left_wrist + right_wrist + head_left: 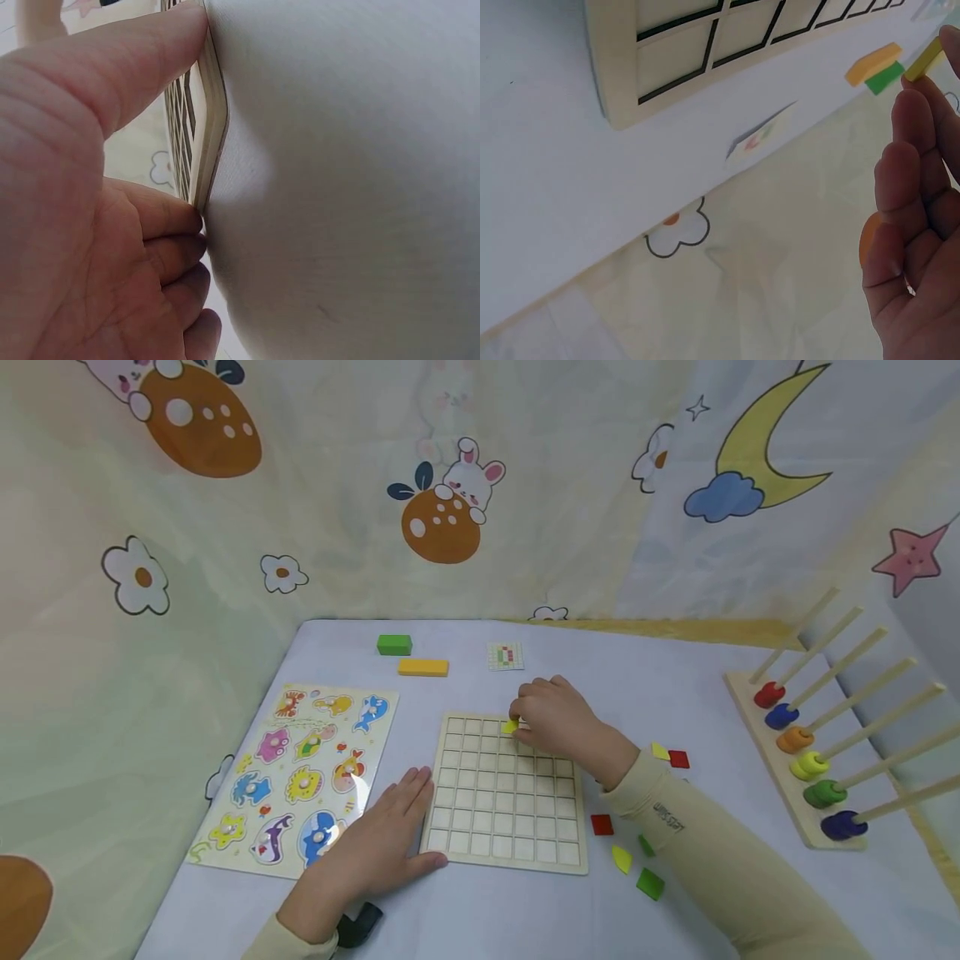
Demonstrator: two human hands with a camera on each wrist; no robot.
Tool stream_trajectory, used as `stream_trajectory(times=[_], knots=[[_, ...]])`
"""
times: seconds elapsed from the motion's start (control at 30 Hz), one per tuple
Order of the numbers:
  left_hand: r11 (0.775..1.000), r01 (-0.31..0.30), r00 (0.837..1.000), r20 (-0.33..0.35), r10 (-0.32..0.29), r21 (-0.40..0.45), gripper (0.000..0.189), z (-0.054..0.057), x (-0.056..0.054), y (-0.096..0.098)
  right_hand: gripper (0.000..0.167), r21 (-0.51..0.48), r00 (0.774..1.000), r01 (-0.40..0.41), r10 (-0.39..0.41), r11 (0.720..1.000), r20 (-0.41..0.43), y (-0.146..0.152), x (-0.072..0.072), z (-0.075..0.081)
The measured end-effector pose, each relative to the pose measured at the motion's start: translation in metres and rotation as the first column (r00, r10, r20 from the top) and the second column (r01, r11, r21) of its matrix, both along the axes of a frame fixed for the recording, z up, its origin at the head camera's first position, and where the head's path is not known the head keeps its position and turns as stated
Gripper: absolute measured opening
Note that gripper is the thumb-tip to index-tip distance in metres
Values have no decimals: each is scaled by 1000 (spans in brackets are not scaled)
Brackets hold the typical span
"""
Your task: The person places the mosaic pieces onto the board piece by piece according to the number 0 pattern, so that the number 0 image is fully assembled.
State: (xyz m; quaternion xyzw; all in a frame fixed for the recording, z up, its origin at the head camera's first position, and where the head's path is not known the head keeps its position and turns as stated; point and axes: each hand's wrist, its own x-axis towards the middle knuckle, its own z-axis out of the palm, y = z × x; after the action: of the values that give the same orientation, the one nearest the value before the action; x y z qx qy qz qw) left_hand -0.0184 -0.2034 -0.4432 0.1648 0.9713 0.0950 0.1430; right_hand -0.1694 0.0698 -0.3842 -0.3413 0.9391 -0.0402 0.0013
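Note:
My right hand (555, 718) pinches a small yellow tile (510, 727) over the far edge of a wooden grid board (506, 793). In the right wrist view the yellow tile (924, 60) sits between thumb and fingertips. My left hand (386, 831) lies flat by the board's near left corner, its fingers straight along the left edge and the thumb at the front edge. The left wrist view shows the thumb and fingertips touching the board's rim (214, 112). Beside the right forearm lie loose tiles: red (602, 825), yellow (621, 859) and green (650, 884).
An animal peg puzzle (300, 777) lies on the left. Behind the board are a green block (394, 645), an orange block (423, 667) and a small pattern card (505, 656). A rack of pegs with coloured rings (795, 760) stands on the right.

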Motion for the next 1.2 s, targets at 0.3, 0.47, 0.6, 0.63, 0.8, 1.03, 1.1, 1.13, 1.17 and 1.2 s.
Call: stream_trajectory(times=[0.3, 0.47, 0.6, 0.63, 0.8, 1.03, 1.1, 1.13, 1.17, 1.2], knots=[[1000, 17, 1000, -11, -17, -6, 107, -1, -1, -1, 12, 17, 999, -24, 23, 1000, 40, -18, -2, -3], [1000, 14, 1000, -11, -14, -3, 107, -1, -1, -1, 14, 27, 998, -28, 26, 999, 51, -25, -4, -9], [1000, 14, 1000, -9, -14, 5, 108, -1, 0, -1, 15, 32, 998, -25, 23, 999, 51, -30, -6, -15], [1000, 15, 1000, -10, -14, 6, 108, -1, 0, -1, 15, 34, 998, -25, 24, 999, 51, -31, -7, -17], [1000, 19, 1000, -17, -19, 8, 108, -1, 0, -1, 15, 55, 998, -24, 20, 998, 65, -35, -8, -23], [1000, 22, 1000, -21, -22, 0, 108, -2, 0, -1, 16, 60, 994, -14, 7, 998, 108, -39, -6, -25], [1000, 20, 1000, -18, -20, -1, 108, -2, 0, -1, 15, 57, 994, -18, 12, 998, 111, -39, -5, -25], [1000, 19, 1000, -16, -19, -1, 108, -2, 0, -1, 15, 60, 994, -20, 14, 998, 110, -39, -5, -25], [1000, 17, 1000, -15, -17, 0, 108, -2, 0, -1, 15, 61, 994, -23, 16, 998, 108, -39, -5, -26], [1000, 17, 1000, -15, -17, 1, 108, -2, 0, -1, 14, 62, 994, -25, 18, 998, 108, -39, -5, -26]])
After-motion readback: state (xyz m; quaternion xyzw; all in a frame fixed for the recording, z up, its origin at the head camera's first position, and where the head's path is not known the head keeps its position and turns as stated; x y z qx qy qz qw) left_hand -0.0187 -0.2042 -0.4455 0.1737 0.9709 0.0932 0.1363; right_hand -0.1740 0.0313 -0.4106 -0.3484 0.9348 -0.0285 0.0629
